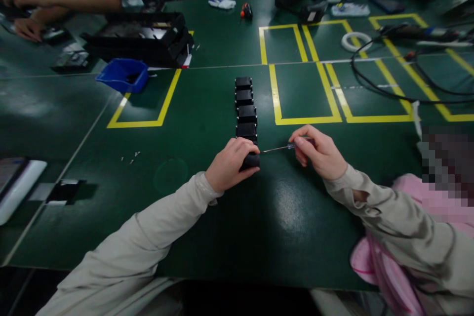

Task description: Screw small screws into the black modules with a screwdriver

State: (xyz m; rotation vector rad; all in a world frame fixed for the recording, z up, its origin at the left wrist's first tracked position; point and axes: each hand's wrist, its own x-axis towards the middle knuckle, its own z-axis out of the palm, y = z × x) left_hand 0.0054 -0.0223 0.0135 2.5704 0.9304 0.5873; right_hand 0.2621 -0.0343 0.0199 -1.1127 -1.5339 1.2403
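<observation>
My left hand (234,162) is closed around a small black block (252,160) on the green table, at the near end of a row of similar black blocks (246,113). Between the fingers and thumb of my right hand (320,150) is a screwdriver (292,145), lying nearly level with its thin shaft pointing left. The tip meets the right side of the held block, close to my left fingertips; the exact contact is too small to make out. Small silvery screws (132,158) lie loose on the table to the left.
A blue bin (124,75) and black trays (144,34) stand at the back left, near a co-worker's arms (70,0). Yellow tape (309,121) marks rectangles on the table. Black cables (388,96) and a white roll (356,42) lie right. Pink cloth (377,256) hangs beside my right sleeve.
</observation>
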